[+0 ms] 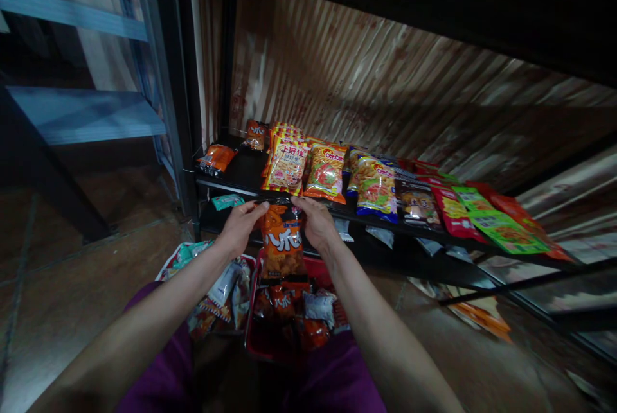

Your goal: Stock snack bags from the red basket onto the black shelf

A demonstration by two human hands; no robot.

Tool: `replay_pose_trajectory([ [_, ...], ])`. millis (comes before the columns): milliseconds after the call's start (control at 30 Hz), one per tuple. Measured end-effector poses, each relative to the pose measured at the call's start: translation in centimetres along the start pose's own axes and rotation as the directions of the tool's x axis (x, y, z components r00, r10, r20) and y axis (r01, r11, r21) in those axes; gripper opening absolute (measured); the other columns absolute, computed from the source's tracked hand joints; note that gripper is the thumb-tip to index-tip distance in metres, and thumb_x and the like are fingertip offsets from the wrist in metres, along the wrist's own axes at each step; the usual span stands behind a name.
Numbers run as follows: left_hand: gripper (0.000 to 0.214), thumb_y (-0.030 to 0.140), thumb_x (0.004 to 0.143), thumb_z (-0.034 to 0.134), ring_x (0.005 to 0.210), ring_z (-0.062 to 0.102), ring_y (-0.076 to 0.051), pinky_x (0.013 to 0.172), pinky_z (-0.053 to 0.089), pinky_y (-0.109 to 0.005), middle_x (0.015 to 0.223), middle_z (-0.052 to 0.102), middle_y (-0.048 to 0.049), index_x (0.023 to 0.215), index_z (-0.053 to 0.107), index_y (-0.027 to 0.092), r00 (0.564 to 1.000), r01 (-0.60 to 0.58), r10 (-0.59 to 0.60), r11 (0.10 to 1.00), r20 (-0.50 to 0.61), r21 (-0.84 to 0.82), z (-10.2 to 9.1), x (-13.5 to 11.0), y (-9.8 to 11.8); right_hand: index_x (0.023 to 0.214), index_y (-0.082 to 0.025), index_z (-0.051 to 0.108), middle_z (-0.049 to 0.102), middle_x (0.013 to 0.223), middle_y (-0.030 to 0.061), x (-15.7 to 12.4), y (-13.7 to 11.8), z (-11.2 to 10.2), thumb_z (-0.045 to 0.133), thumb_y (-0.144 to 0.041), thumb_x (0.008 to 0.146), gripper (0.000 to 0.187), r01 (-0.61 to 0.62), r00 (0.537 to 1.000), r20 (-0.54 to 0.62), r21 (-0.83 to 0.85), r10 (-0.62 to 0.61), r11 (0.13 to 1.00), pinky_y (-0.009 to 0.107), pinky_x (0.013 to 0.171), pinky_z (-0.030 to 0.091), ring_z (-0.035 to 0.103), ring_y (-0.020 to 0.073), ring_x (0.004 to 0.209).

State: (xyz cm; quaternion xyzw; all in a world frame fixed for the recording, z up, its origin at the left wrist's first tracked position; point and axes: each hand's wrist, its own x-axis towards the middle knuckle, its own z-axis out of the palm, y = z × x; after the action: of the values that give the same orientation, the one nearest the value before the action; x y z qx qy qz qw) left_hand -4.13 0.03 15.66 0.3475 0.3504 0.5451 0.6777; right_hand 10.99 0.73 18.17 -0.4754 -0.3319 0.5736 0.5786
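Between my two hands hangs an orange and brown snack bag, held upright by its dark top edge. My left hand pinches the top left corner. At the top right corner, my right hand grips the same bag. Directly under it stands a red basket with several similar orange snack packets and a silver-white packet inside. Behind the bag runs a black shelf, where red and yellow snack bags and an orange noodle-picture bag lean in rows.
On the shelf's left lie two small orange packets, one nearer and one at the back. Blue bags and green packets continue rightward. A second basket of packets stands at left. A blue step frame is farther left.
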Motion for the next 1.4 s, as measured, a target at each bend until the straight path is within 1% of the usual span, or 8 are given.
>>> replay_pose_trajectory([
  [233,0.034,0.039,0.049,0.080,0.052,0.057,-0.011,0.053,0.044,-0.023,0.063,0.067,-0.0017,0.066,0.065,0.013,0.991,0.043,-0.052,0.997,-0.122,-0.068,0.6,0.2,0.1,0.070,-0.020,0.067,0.070,0.064,-0.0008,-0.7,-0.6,0.0,0.082,-0.035,0.053,0.027,-0.042,0.998,0.047,0.034,0.040,0.999,0.029,0.061,0.049,0.062,0.0164,0.061],
  [433,0.032,0.036,0.050,0.079,0.051,0.058,-0.011,0.051,0.043,-0.022,0.062,0.066,-0.0007,0.064,0.062,0.013,0.968,-0.032,0.004,0.994,-0.252,-0.105,0.6,0.8,0.3,0.085,-0.022,0.066,0.069,0.068,0.0000,-2.4,-0.2,-1.2,0.066,-0.056,0.070,0.038,-0.168,0.975,0.130,-0.087,0.179,0.982,0.027,0.053,0.045,0.060,0.0141,0.056],
  [600,0.033,0.035,0.049,0.080,0.051,0.057,-0.010,0.051,0.043,-0.022,0.060,0.065,0.0000,0.064,0.060,0.013,0.970,-0.038,0.013,0.994,-0.241,-0.100,0.3,1.1,0.7,0.084,-0.022,0.067,0.070,0.074,0.0003,-3.3,1.1,-2.5,0.077,-0.047,0.061,0.036,-0.155,0.984,0.076,-0.043,0.158,0.987,0.024,0.055,0.046,0.061,0.0130,0.060],
  [767,0.030,0.036,0.053,0.078,0.050,0.055,-0.010,0.049,0.040,-0.021,0.060,0.065,-0.0001,0.065,0.061,0.013,0.979,-0.013,0.002,0.998,-0.203,-0.054,0.0,1.0,0.3,0.081,-0.024,0.069,0.070,0.071,-0.0033,-3.2,1.2,-2.5,0.084,-0.035,0.050,0.036,-0.098,0.995,0.012,0.042,0.097,0.994,0.024,0.065,0.049,0.060,0.0101,0.063],
  [1067,0.032,0.032,0.046,0.082,0.051,0.054,-0.010,0.055,0.043,-0.024,0.057,0.062,0.0017,0.058,0.057,0.014,0.968,-0.042,0.010,0.992,-0.251,-0.122,0.7,1.4,0.1,0.072,-0.022,0.069,0.068,0.065,-0.0042,-3.2,2.0,-2.1,0.083,-0.035,0.047,0.031,-0.030,0.998,-0.052,0.009,0.030,1.000,0.024,0.060,0.046,0.058,0.0108,0.060],
  [1167,0.033,0.034,0.047,0.081,0.052,0.055,-0.011,0.057,0.044,-0.025,0.058,0.062,0.0016,0.060,0.057,0.014,0.956,-0.065,0.029,0.991,-0.292,-0.115,0.7,2.1,-0.2,0.088,-0.025,0.069,0.070,0.077,-0.0021,-4.0,1.9,-2.4,0.078,-0.048,0.056,0.041,-0.119,0.992,0.031,-0.013,0.119,0.993,0.025,0.059,0.047,0.061,0.0128,0.065],
  [1267,0.033,0.035,0.050,0.079,0.052,0.055,-0.011,0.057,0.043,-0.025,0.058,0.061,0.0019,0.061,0.056,0.015,0.944,-0.087,0.055,0.993,-0.324,-0.084,0.6,2.9,-0.4,0.105,-0.028,0.064,0.071,0.089,-0.0012,-5.1,1.9,-2.6,0.078,-0.043,0.059,0.050,-0.132,0.979,0.143,-0.088,0.144,0.987,0.027,0.070,0.048,0.064,0.0144,0.077],
  [1400,0.031,0.037,0.054,0.076,0.050,0.053,-0.010,0.053,0.041,-0.024,0.057,0.059,0.0023,0.059,0.054,0.015,0.941,-0.089,0.081,0.996,-0.328,-0.010,0.9,3.4,-0.2,0.089,-0.023,0.069,0.071,0.084,-0.0019,-6.0,2.4,-2.7,0.079,-0.038,0.060,0.034,-0.041,0.979,0.192,-0.179,0.075,0.983,0.025,0.077,0.045,0.063,0.0126,0.078],
])
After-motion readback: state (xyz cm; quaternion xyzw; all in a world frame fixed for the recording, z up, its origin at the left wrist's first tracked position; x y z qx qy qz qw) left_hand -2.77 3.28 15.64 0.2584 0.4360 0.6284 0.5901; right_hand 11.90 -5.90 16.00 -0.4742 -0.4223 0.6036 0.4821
